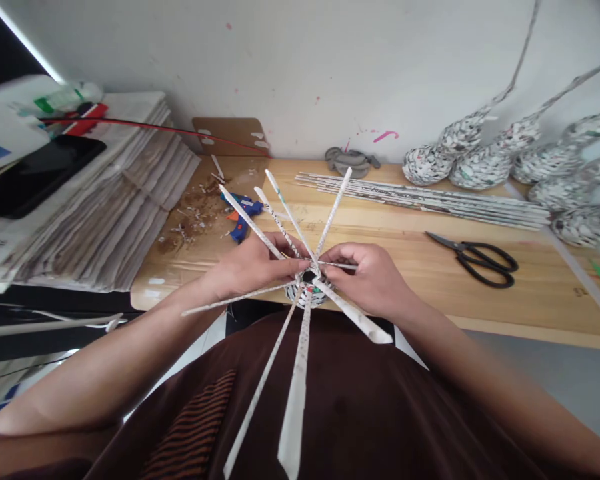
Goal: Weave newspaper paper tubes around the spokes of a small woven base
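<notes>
A small round piece woven from rolled newspaper tubes [323, 295] sits at the table's front edge, close to my body. Its middle is an open dark hole, and several long paper tubes [301, 373] fan out from the rim in all directions. My left hand [255, 265] is closed on the far left of the rim, its thumb pressed near the hole. My right hand [367, 275] pinches a thin paper tube at the right of the rim, fingers curled. The fingertips partly hide where the tubes cross.
Black-handled scissors [485, 259] lie on the right of the wooden table. Behind are a bundle of paper tubes [430, 203], grey cloth [350, 162] and several woven paper vessels [427, 165]. A blue glue gun [245, 212] lies left, beside a newspaper stack [145, 193] bearing a phone [40, 175].
</notes>
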`<state>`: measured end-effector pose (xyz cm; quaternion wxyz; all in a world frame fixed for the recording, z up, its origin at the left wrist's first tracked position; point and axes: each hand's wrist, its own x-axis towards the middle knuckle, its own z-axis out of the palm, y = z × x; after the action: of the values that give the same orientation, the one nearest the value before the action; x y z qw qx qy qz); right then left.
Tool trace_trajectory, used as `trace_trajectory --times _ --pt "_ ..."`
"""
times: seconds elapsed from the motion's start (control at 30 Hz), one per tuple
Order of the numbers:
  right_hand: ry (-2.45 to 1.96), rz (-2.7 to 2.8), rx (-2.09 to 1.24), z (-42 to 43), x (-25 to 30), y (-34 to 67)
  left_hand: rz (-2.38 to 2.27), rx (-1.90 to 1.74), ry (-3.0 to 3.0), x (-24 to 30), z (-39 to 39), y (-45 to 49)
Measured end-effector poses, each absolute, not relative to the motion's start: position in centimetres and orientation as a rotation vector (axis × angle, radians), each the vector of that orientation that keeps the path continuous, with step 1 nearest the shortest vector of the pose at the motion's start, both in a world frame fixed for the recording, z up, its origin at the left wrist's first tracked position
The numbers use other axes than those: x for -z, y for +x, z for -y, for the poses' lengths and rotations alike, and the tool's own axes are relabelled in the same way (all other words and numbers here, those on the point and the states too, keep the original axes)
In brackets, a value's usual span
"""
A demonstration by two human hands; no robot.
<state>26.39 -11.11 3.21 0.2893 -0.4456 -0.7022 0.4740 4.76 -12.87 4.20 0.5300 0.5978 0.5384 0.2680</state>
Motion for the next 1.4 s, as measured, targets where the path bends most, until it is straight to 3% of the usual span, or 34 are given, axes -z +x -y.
trace_trajectory --times 0.4,0.8,1.03,1.4 --pt "-1.178 1.882 -1.106 11.7 -2.4 26.8 -1.383 -0.677 1.415 -4.1 12.2 6.4" --pt "-1.180 1.720 -1.256 12.3 -2.8 27.1 -1.409 -0.603 1.500 -4.3 12.3 6.2" --pt "-1.250 1.949 -0.978 11.7 -2.5 26.9 -1.472 -0.695 1.443 -4.5 13.5 7.1" --pt "-1.270 1.751 -1.218 11.6 -2.9 26.0 -1.396 -0.796 1.306 -3.9 13.9 7.5"
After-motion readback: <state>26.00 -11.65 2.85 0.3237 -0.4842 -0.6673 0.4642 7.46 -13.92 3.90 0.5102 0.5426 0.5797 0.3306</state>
